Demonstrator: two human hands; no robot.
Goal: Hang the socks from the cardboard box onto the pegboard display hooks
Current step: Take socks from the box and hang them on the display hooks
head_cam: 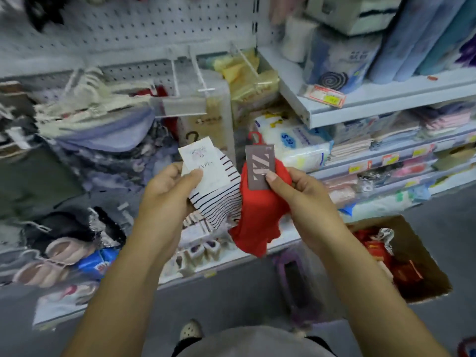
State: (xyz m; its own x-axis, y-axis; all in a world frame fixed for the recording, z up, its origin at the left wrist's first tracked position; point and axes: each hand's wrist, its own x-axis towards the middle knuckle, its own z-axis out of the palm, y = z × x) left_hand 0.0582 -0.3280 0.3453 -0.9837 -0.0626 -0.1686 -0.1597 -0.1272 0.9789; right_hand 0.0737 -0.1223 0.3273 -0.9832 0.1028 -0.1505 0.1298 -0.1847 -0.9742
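My left hand point(170, 184) pinches a white sock with thin dark stripes point(219, 199) by its white paper label, which carries a dark hook at its top. My right hand point(296, 191) grips a pair of red socks point(257, 215), thumb pressed on their grey card label with a red plastic hook above it. Both pairs hang in front of me at chest height, touching side by side. The white pegboard point(128, 24) rises ahead, with bare metal display hooks point(201, 73) jutting out. The cardboard box point(422, 269) lies on the floor at the lower right with more red packs inside.
Hung goods crowd the left pegboard: pale striped items point(85, 99) and dark fabric. A white shelf unit point(360, 104) at the right holds rolled mats, folded towels and price tags. Slippers point(64, 253) line the low left shelf. A purple basket point(296, 284) sits on the grey floor.
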